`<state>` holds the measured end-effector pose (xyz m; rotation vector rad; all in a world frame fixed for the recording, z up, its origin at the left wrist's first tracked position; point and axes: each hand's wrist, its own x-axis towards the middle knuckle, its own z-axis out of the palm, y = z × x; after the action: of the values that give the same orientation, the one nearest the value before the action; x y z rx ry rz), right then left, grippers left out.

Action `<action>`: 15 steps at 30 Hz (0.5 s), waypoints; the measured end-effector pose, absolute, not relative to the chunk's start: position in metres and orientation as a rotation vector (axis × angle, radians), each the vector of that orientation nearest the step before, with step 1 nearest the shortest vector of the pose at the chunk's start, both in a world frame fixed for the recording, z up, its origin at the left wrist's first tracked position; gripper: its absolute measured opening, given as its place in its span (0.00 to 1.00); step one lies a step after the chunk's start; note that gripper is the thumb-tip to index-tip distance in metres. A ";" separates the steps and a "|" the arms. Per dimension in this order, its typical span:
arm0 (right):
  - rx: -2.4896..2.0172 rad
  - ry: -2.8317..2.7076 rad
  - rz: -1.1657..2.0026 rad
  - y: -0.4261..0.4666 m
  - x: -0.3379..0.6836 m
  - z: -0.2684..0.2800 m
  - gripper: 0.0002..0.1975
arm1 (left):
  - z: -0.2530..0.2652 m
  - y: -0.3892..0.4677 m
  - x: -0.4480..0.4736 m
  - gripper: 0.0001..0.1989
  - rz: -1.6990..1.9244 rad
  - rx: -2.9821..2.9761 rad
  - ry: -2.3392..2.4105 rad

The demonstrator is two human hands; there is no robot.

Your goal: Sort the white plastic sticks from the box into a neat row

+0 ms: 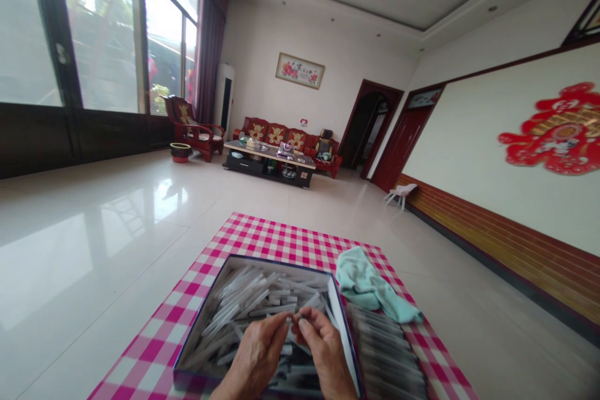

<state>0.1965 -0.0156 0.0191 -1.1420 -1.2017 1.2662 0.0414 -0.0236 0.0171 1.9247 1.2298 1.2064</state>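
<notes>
My left hand (261, 347) and my right hand (323, 344) meet fingertip to fingertip above a shallow dark-blue-edged box (338, 306). Both are closed in a pinch. Something small and dark seems to sit between the fingertips, too small to make out. Translucent whitish tubes (237, 297) lie loosely piled in the box, some with dark parts. Right of the box, close to my right hand, is a row of dark, slender pen-like sticks (387, 353), blurred, laid side by side. A crumpled teal cloth (368, 284) lies at their far end.
The box stands on a pink-and-white checked tablecloth (159, 331). Beyond it are a tiled floor (117, 250), a low coffee table (267, 172) with things on it, a red wooden sofa (276, 131), an armchair (194, 131) and a small pale chair (400, 194) by the right wall.
</notes>
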 end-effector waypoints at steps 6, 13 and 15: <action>-1.204 -1.154 1.192 -0.016 0.199 0.018 0.18 | 0.020 -0.025 0.042 0.16 1.126 1.994 1.268; -1.221 -1.237 1.200 -0.017 0.198 0.017 0.18 | 0.016 -0.024 0.043 0.16 1.098 2.013 1.243; -1.227 -1.275 1.183 -0.016 0.199 0.016 0.17 | 0.016 -0.024 0.042 0.16 1.092 2.009 1.239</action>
<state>0.1993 -0.0164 0.0161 -1.2273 -1.2754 1.1829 0.0424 -0.0236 0.0158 2.0090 1.2388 1.0921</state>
